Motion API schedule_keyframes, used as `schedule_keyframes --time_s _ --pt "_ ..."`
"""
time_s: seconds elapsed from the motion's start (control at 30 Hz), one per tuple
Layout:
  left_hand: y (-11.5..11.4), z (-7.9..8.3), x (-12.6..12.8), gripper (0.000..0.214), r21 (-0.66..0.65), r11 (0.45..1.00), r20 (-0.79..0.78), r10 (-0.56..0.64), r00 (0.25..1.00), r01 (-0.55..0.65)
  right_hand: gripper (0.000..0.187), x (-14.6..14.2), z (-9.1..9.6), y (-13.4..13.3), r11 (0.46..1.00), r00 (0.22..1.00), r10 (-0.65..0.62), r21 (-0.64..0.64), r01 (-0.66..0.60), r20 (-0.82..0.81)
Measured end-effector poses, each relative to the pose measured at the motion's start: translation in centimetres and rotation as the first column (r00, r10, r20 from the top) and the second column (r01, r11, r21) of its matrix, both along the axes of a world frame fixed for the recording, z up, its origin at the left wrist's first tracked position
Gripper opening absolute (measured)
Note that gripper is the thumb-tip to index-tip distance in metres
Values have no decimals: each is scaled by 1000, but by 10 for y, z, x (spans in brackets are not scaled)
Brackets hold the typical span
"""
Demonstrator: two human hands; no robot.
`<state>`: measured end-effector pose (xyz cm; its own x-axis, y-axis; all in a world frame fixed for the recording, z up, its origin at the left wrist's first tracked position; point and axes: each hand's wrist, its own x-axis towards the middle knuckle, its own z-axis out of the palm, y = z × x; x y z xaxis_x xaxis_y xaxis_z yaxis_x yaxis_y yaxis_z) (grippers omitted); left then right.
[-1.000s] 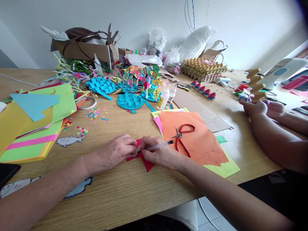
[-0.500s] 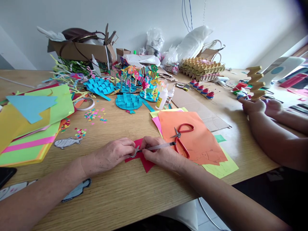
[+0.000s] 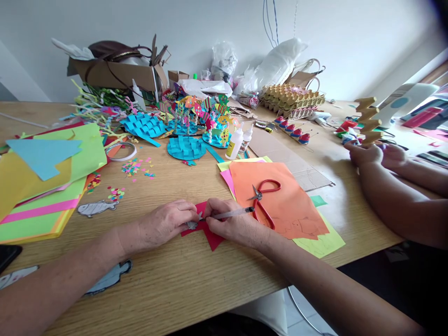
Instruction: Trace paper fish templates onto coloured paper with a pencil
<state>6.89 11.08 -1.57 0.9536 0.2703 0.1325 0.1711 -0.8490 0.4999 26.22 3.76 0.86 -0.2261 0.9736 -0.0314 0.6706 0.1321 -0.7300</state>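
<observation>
My left hand (image 3: 168, 222) rests on a red paper scrap (image 3: 210, 238) on the wooden table (image 3: 189, 275), its fingertips pinching down a small grey cut-out shape (image 3: 192, 224). My right hand (image 3: 235, 226) is closed round a grey pencil (image 3: 233, 213), whose tip meets the cut-out's edge. The pencil's far end points right, toward red-handled scissors (image 3: 266, 196) that lie on an orange sheet (image 3: 280, 198).
Stacked coloured papers (image 3: 45, 182) lie left, with a grey paper fish (image 3: 94, 207) and confetti nearby. Blue paper crafts (image 3: 185, 147) and glue bottles (image 3: 235, 142) sit in the middle. Behind are a cardboard box (image 3: 115, 72) and egg cartons (image 3: 292, 98). Another person's hands (image 3: 374, 154) hold a zigzag piece at right.
My hands have hardly moved; the pencil tip has shifted slightly along the grey cut-out. The view has drifted a little.
</observation>
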Motion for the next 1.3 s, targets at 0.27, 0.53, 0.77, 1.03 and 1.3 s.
schedule_keyframes --time_s 0.27,0.53,0.77,1.03,1.3 --pt "-1 4 1 18 2 1000 -40 4 999 -4 13 3 -2 -1 1000 1000 -12 10 12 -5" --pt "0 6 3 17 -16 1000 -45 7 999 -8 13 5 -1 -4 1000 999 -26 9 26 -20" --pt "0 7 3 18 8 1000 -67 11 998 -10 14 7 0 -3 1000 999 -30 1 30 -41" --pt "1 6 4 27 40 999 -86 -32 996 36 14 7 0 -3 1000 997 -27 2 27 -68" --pt "2 3 3 26 26 999 -91 -35 995 37 13 8 -3 -2 999 996 -32 5 32 -81"
